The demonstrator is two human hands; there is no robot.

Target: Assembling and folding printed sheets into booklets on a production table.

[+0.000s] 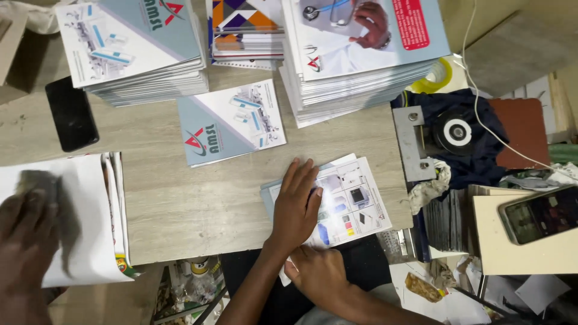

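Small stack of printed sheets (pixel 352 201) lies flat at the near edge of the wooden table (pixel 180 204), roughly center frame. Left hand (pixel 298 204) rests palm down on the sheets' left half, fingers straight and spread a little, pointing to 12 o'clock, pressing, not gripping. Right hand (pixel 319 274) sits at 6 o'clock of the left, at the sheets' near corner; fingers curled, cannot tell if they pinch the paper. Single brochure (pixel 232 123) lies at 11 o'clock of the sheets, apart from them. Brochure stacks beyond: one (pixel 135 51) at 10 o'clock, a taller one (pixel 361 54) at 12 o'clock. Black phone (pixel 72 114) far out at 9 o'clock. Another person's hand (pixel 27 229), blurred, lies on white paper (pixel 90 216) at the left edge. Metal machine (pixel 433 135) at 2 o'clock, second phone (pixel 539 213) at 3 o'clock.
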